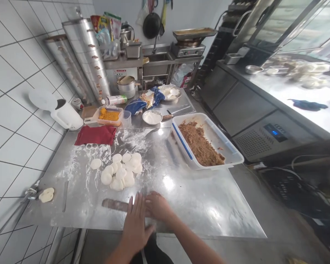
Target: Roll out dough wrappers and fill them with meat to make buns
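Observation:
My left hand lies flat with its fingers stretched out across a short brown wooden rolling pin near the table's front edge. Beside it, my right hand has curled fingers close to the pin's right end; what they hold is hidden and blurred. A pile of flat round dough wrappers lies just beyond the hands on the steel table. One single wrapper sits apart on the floured surface to the left. Farther left are a dough lump and a thin metal strip.
A plastic tub of brown filling stands at the right. Toward the back are a bowl of white powder, a red cloth, a tub of orange filling, blue packaging and a white jug. A tiled wall borders the left.

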A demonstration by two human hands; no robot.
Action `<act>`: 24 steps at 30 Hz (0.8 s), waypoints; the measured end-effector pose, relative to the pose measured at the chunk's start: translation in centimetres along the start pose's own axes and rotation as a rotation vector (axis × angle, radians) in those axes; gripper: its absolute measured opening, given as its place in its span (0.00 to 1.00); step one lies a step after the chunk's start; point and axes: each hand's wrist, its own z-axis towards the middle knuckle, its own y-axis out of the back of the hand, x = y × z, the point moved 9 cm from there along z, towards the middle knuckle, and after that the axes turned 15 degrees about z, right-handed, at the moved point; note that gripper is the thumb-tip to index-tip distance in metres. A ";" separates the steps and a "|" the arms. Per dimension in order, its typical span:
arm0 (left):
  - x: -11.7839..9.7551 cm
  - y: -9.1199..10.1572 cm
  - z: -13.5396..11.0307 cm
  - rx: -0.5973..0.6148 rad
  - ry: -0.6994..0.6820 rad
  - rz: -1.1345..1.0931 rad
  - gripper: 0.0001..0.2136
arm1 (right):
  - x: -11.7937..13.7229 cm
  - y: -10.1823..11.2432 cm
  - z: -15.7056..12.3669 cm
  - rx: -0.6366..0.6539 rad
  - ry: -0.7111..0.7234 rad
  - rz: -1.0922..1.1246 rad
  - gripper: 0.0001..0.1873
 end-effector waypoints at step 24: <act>-4.5 -0.5 -1.1 -0.110 -0.032 0.029 0.49 | -3.7 3.3 -2.6 -0.144 -0.180 0.112 0.19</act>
